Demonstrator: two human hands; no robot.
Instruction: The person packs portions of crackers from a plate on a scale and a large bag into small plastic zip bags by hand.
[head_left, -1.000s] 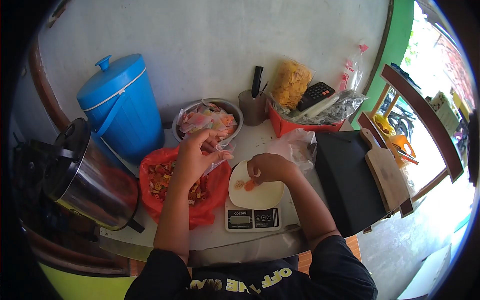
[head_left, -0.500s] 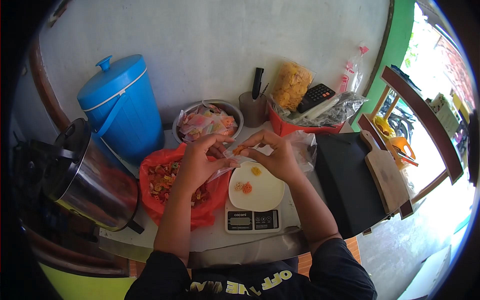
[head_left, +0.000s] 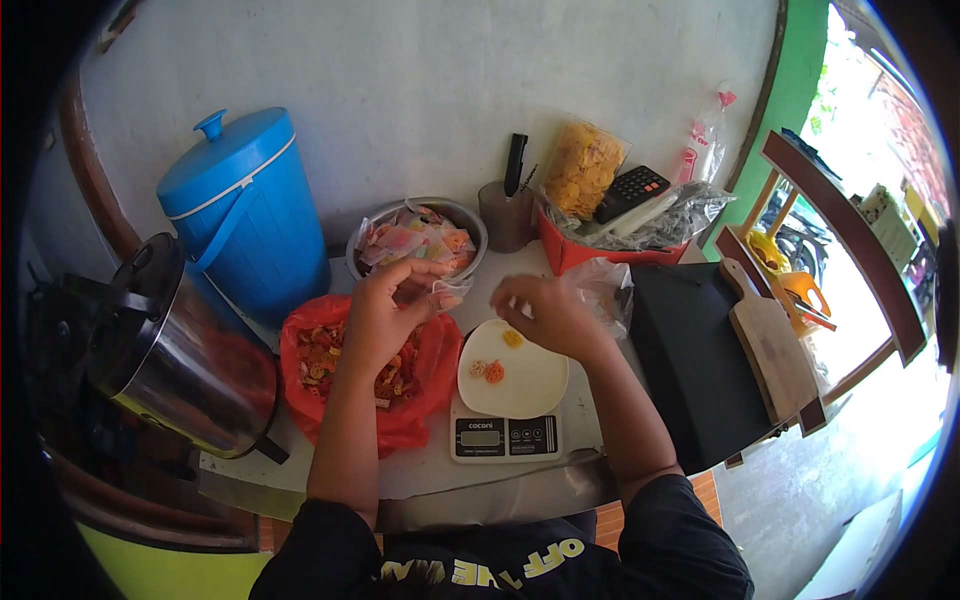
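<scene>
My left hand [head_left: 398,305] pinches a small clear plastic bag [head_left: 452,288] above the red bag's right side. Just right of it, over the plate's back edge, is my right hand [head_left: 540,312], its fingers curled and blurred; whether it holds anything does not show. A white plate [head_left: 530,393] rests on the kitchen scale [head_left: 506,438], with a yellow snack piece [head_left: 513,339], an orange piece [head_left: 494,372] and a pale piece [head_left: 477,369] on it. The open red plastic bag [head_left: 420,425] holds many coloured snack pieces [head_left: 322,352].
A metal bowl [head_left: 474,224] of filled packets stands behind, beside a grey cup [head_left: 507,222]. Left are a blue cooler [head_left: 262,220] and a steel container [head_left: 215,375]. Right are a red box [head_left: 565,252], a black case [head_left: 690,370] and a wooden cutting board [head_left: 775,350].
My right hand went from the plate to the small bag with an orange piece, then drew back to the right. A yellow piece became visible on the plate.
</scene>
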